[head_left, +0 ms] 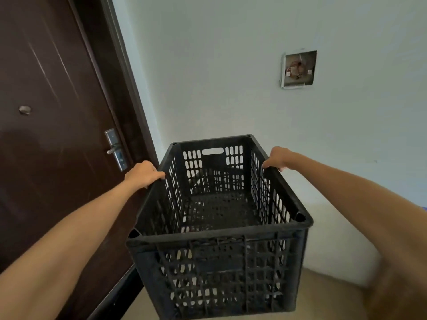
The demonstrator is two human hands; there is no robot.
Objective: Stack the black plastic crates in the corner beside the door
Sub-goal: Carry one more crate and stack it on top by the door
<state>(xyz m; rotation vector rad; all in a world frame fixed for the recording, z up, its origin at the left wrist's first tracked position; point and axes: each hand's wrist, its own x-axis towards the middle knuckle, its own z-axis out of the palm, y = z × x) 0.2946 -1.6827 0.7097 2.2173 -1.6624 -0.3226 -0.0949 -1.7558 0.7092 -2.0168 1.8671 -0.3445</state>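
1. We carry the empty black perforated plastic crate (219, 225) at lower centre of the frame, right of the dark brown door (53, 135).
2. Our left hand (143, 173) and right hand (278, 158) are each closed over a long top rim.
3. It looks light and stiff; the rims suit holding.

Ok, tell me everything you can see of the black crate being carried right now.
The black crate is a rectangular open-topped box of what looks like dusty hard plastic, with slotted walls, a perforated floor and a handle slot in its far end wall. It appears empty. It is held upright, long axis pointing at the pale wall, beside the brown door. The left hand grips its left rim, the right hand its right rim.
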